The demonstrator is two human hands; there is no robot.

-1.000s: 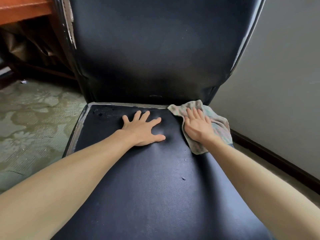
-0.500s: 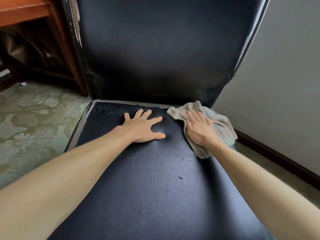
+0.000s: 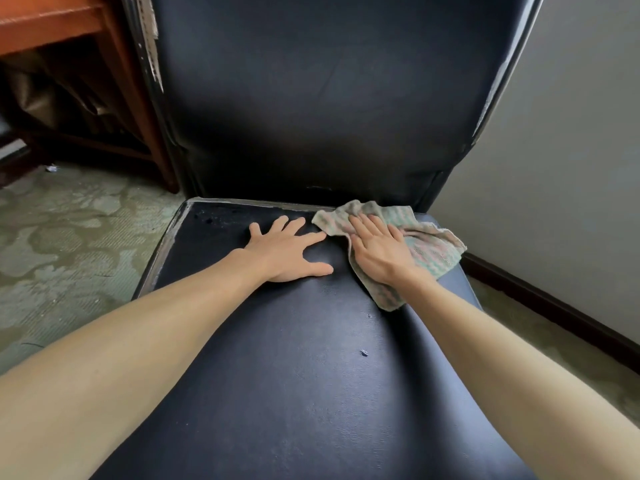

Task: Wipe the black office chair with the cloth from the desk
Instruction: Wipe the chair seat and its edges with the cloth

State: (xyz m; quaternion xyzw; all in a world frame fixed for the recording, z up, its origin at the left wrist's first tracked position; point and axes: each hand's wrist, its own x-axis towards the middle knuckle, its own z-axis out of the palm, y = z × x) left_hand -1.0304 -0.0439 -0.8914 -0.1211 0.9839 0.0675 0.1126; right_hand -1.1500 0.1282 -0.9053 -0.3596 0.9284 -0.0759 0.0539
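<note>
The black office chair [image 3: 294,375] fills the view, its seat below and its tall backrest [image 3: 329,98] behind. A pale green and pink cloth [image 3: 429,251] lies flat at the seat's back right corner. My right hand [image 3: 377,251] presses on the cloth with straight fingers, pointing toward the backrest. My left hand [image 3: 287,251] lies flat on the bare seat with fingers spread, just left of the cloth and close to its edge. Small crumbs [image 3: 363,353] sit on the seat between my forearms.
A wooden desk [image 3: 52,26] with a leg [image 3: 138,109] stands behind the chair at the upper left. Patterned green carpet [image 3: 69,244] lies to the left. A grey wall [image 3: 571,168] with a dark baseboard [image 3: 554,306] runs close along the right.
The cloth and my right hand have slid a little left toward the backrest seam and nearer my left hand. My left hand stays flat in place. The view has shifted slightly.
</note>
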